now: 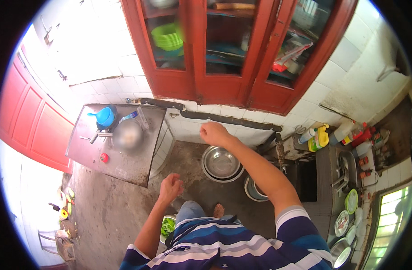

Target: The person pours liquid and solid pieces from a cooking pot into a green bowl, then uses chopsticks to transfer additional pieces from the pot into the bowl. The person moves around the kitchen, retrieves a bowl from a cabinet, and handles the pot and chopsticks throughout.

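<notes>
My right hand point(213, 132) reaches forward with curled fingers, its knuckles near the black wrapped pipe point(223, 122) along the tiled wall. Whether it touches the pipe or holds something small, I cannot tell. Beneath that forearm, nested metal basins point(221, 163) stand on the concrete floor. My left hand point(171, 186) hangs in the air with loosely bent fingers and nothing visible in it. It is nearest the corner of a low counter point(135, 168). Behind it, close to my leg, a bowl of green leaves point(168, 226) is partly hidden by my shirt.
On the counter are a pan point(127, 135), a blue dipper point(104, 116) and a red lid point(104, 157). A red glass-fronted cabinet point(223, 87) overhangs the wall. A bucket point(251, 190) sits right of the basins. Bottles point(319, 139) crowd the right-hand counter; vegetables point(70, 199) lie far left.
</notes>
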{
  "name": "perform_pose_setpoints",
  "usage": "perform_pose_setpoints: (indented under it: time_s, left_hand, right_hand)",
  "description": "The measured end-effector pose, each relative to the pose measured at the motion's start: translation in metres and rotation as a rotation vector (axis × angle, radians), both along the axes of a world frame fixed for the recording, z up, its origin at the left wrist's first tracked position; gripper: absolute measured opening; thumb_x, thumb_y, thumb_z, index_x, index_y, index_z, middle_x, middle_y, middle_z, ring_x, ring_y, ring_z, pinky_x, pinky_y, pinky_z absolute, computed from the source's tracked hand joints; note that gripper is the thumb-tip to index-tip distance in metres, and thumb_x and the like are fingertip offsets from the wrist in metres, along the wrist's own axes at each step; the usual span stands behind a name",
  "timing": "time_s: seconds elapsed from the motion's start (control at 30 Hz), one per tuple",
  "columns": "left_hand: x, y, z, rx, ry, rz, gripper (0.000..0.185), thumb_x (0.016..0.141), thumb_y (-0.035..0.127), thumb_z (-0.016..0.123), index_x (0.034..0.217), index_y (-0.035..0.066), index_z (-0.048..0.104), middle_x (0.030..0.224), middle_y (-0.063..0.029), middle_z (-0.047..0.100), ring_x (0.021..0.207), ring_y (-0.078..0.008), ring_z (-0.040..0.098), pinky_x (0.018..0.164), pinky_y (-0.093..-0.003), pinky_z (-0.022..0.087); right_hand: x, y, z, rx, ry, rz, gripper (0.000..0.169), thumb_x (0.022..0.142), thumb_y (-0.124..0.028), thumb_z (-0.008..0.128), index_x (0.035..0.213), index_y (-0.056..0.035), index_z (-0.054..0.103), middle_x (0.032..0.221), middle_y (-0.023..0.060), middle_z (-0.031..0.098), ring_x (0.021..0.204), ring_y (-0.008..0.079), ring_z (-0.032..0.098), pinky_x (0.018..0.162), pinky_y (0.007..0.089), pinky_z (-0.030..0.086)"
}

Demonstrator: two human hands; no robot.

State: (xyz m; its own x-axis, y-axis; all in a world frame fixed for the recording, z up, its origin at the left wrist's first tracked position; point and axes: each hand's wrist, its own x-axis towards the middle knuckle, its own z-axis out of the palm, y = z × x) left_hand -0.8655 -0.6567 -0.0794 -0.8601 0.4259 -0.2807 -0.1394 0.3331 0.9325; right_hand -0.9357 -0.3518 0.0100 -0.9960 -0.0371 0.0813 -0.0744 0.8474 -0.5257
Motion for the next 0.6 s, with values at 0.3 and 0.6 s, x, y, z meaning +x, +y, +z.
perform_pose_setpoints:
  time_s: [0.3,0.6]
  left_hand:
    - [-0.143,0.064,0.046,0.048,0.082,-0.097,0.030,0.092,0.003,0.047,0.121,-0.003,0.052,0.094,-0.0126,0.066,0.069,-0.0162,0.065,0.061,-0.0288,0.054]
    - [-0.305,0.125,0.102,0.012,0.379,-0.230,0.027,0.091,0.001,0.048,0.117,-0.002,0.054,0.094,-0.0118,0.066,0.074,-0.0164,0.066,0.065,-0.0293,0.054]
  right_hand:
    - [-0.168,0.012,0.065,0.371,0.194,0.001,0.025,0.083,-0.011,0.054,0.103,0.0028,0.059,0.114,0.0211,0.056,0.087,0.0393,0.066,0.076,0.0501,0.053]
    - [-0.206,0.037,0.080,0.644,0.146,-0.014,0.024,0.076,-0.005,0.060,0.098,0.0026,0.059,0.111,0.0179,0.057,0.075,0.0312,0.068,0.061,0.0392,0.055]
